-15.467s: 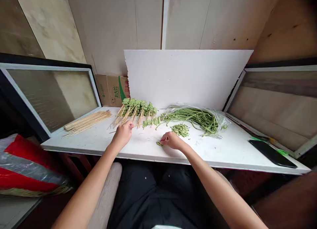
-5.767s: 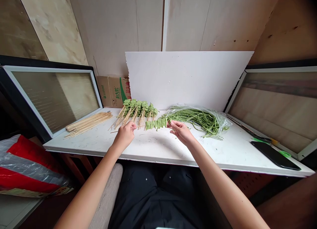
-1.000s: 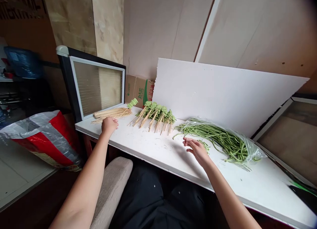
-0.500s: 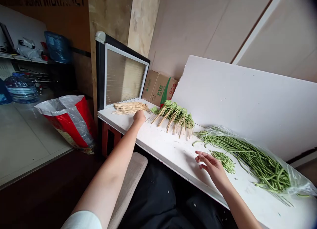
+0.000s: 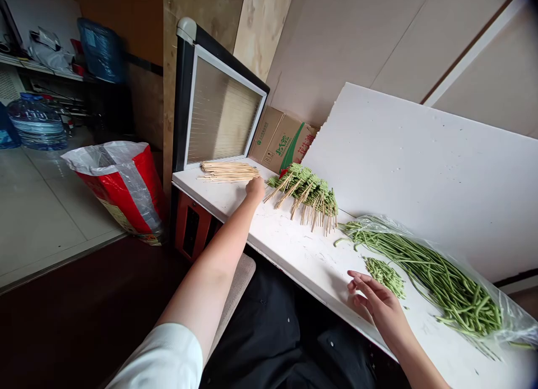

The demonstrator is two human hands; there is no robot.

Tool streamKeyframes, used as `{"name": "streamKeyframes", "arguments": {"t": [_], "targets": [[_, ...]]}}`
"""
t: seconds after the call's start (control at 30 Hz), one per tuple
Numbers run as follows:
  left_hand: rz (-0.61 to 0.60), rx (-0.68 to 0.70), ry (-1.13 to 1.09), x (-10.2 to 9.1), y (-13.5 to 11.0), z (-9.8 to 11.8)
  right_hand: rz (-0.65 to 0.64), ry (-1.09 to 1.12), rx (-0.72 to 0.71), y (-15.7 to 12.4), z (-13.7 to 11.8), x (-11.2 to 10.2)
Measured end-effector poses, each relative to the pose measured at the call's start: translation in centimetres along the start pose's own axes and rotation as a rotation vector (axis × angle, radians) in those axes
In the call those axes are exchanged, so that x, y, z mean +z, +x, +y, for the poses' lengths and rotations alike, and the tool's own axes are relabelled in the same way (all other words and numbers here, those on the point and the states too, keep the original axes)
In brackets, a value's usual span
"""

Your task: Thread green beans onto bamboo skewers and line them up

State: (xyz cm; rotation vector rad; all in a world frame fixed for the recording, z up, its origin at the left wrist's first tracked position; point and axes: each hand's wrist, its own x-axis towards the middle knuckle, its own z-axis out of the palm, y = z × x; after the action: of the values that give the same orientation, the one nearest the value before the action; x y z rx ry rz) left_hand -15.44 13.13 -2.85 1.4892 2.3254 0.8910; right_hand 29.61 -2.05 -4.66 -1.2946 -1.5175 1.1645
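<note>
My left hand (image 5: 255, 188) reaches far out over the white table (image 5: 290, 249). Its fingers are curled, between a bundle of bare bamboo skewers (image 5: 227, 171) and a pile of skewers threaded with folded green beans (image 5: 309, 194). Whatever the fingers hold is hidden. My right hand (image 5: 374, 302) rests near the table's front edge with its fingers spread and nothing in it. It lies just beside a small heap of cut bean pieces (image 5: 384, 272). Long green beans (image 5: 437, 271) lie on a clear plastic bag to the right.
A white foam board (image 5: 420, 165) leans against the wall behind the table. A cardboard box (image 5: 281, 145) and a framed glass panel (image 5: 218, 117) stand at the far left end. On the floor to the left are a red plastic bag (image 5: 121, 181) and a water jug (image 5: 36, 123).
The view has swung left. The bean skewer that both hands held is set down. My left hand moved to the bare skewers; my right hand opened beside the cut pieces.
</note>
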Motion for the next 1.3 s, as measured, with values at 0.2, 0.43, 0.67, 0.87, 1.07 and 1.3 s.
{"name": "streamKeyframes", "arguments": {"t": [0.2,0.43,0.67,0.87,1.07,1.3], "targets": [[0.054,-0.02,0.1,0.3,0.0,-0.9,0.02,-0.015,-0.01,-0.1,0.1,-0.3],[0.073,0.006,0.158,0.7,-0.1,-1.8,0.014,0.046,0.052,-0.1,0.5,-0.3],[0.059,0.026,0.175,1.7,-0.1,-1.7,0.005,0.02,0.0,-0.4,0.4,-0.2],[0.035,0.047,0.183,2.3,0.2,-1.6,-0.008,-0.028,-0.075,-0.2,0.6,-0.4],[0.036,0.066,0.184,2.8,0.7,-1.6,-0.02,-0.031,-0.068,-0.3,0.9,-0.8],[0.04,0.083,0.134,3.1,1.1,-2.1,-0.015,-0.064,-0.084,-0.3,1.0,-2.1]]}}
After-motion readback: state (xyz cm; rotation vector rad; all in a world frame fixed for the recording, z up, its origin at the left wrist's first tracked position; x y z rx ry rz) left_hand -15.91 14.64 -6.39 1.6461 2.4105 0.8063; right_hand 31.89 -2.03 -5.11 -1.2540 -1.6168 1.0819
